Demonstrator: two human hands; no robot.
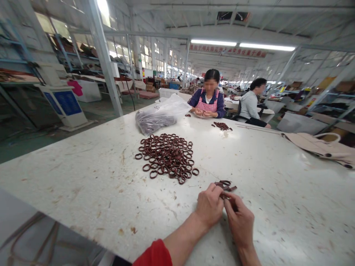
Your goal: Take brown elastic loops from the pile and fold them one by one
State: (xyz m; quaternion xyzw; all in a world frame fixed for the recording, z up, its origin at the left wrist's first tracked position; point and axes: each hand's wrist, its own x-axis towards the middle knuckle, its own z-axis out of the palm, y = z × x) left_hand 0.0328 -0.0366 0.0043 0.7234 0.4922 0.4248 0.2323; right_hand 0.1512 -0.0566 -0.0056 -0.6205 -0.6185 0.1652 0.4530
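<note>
On a pale worktable [83, 177] marked with brown stains and scratches, a heap of small brown loops [166, 155] lies left of centre. They are dark reddish brown, narrow bands closed into rings; most look round or oval, and a few are pinched to a bean shape. Toward the middle they overlap in a dense mound, while around the edge single loops lie flat with the tabletop showing through them.

At the lower right of the heap, the person's two bare hands meet. The left hand [210, 207], its forearm coming out of a red sleeve, and the right hand [240, 221] are together, fingertips pinched on a small brown piece [223, 197]. The fingers cover most of it, so its shape cannot be told. Just beyond the fingertips lies a little cluster of brown strips [226, 184] in the same colour, flatter and longer than the loops.

Behind the heap sits a clear plastic bag [158, 114] with dark contents. Across the table, a co-worker [208, 96] in a checked apron has both hands near the table edge, close to a smaller brown pile [222, 126].
</note>
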